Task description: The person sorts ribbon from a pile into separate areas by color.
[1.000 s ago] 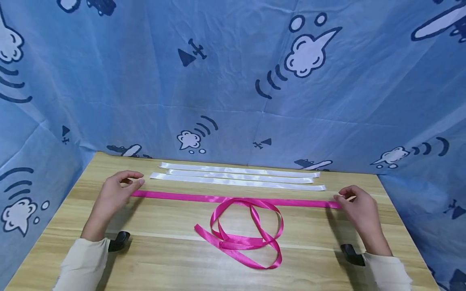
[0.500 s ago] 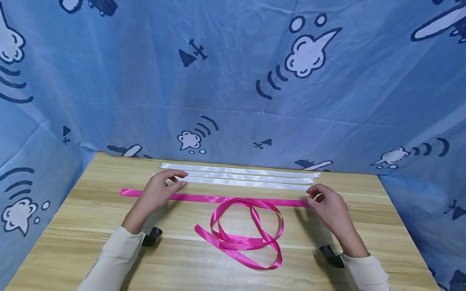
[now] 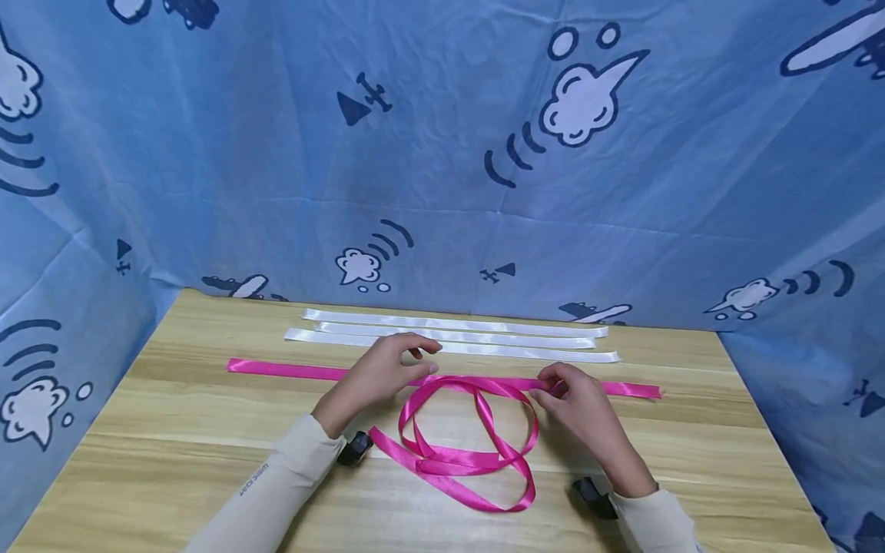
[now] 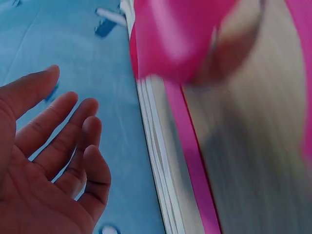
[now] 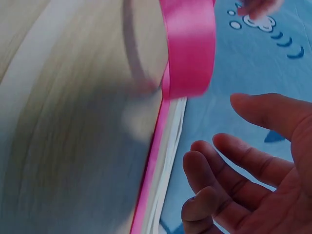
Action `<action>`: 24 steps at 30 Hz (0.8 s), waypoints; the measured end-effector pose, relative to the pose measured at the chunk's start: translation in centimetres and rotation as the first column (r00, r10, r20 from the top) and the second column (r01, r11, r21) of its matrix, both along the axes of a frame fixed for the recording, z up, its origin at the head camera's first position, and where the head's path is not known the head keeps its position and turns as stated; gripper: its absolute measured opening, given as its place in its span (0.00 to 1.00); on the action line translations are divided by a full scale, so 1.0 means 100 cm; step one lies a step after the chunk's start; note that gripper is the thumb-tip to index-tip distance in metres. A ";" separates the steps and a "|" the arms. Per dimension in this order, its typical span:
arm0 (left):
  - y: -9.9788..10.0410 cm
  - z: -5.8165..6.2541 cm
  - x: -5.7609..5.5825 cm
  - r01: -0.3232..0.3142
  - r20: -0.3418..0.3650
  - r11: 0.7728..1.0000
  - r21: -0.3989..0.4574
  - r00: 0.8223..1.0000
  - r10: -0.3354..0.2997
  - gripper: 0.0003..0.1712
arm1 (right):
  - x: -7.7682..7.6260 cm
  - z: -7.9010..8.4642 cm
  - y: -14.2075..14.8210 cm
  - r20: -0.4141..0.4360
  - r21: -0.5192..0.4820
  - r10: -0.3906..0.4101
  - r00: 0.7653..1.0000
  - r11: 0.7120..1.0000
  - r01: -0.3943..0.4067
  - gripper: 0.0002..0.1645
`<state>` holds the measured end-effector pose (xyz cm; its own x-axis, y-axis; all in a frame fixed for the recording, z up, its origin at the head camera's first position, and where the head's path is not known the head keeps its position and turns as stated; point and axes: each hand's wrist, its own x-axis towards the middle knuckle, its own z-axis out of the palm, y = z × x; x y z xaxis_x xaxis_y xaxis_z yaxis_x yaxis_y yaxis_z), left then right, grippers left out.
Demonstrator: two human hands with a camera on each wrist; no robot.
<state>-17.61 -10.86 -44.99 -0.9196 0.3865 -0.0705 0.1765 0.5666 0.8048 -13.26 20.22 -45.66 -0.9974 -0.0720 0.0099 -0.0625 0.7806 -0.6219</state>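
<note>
A straight pink satin ribbon (image 3: 276, 370) lies across the table. Over its middle lies a loosely looped pink ribbon (image 3: 477, 503); whether the two are joined I cannot tell. My left hand (image 3: 376, 376) hovers at the left side of the loops, thumb and fingers apart. At the right side of the loops is my right hand (image 3: 577, 403), over the straight ribbon. Both wrist views show loosely bent fingers holding nothing, with a raised pink loop (image 5: 190, 48) beyond the right hand.
Three white ribbon strips (image 3: 525, 349) lie side by side along the back of the wooden table (image 3: 173, 430). A blue patterned curtain (image 3: 429, 153) hangs behind and at both sides. Small black devices (image 3: 355, 448) sit at the wrists.
Both hands have moved inward along the straight ribbon, from its two ends to the looped part. The ribbon's ends are uncovered now. The loops and white strips have stayed put.
</note>
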 end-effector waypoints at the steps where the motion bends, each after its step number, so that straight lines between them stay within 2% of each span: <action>1: 0.005 -0.001 0.000 0.026 0.002 1.000 0.004 1.000 -0.026 0.20 | -0.001 -0.001 -0.003 0.005 -0.002 0.005 1.000 1.000 -0.005 0.11; 6: 0.027 -0.003 -0.005 0.142 0.000 0.990 -0.008 0.990 -0.142 0.20 | -0.003 -0.005 -0.015 0.021 0.007 0.017 1.000 1.000 -0.017 0.12; 9: 0.037 -0.004 -0.009 0.180 -0.004 0.983 -0.024 0.984 -0.180 0.20 | -0.004 -0.008 -0.019 0.047 0.013 0.020 0.999 1.000 -0.021 0.13; 17: 0.062 -0.004 -0.012 0.237 0.031 0.971 -0.039 0.971 -0.236 0.19 | -0.007 -0.012 -0.026 0.098 0.006 0.018 0.995 1.000 -0.018 0.14; 24: 0.077 -0.010 -0.012 0.246 0.032 0.968 -0.059 0.969 -0.244 0.19 | -0.009 -0.016 -0.031 0.108 0.043 0.031 0.994 0.998 -0.036 0.12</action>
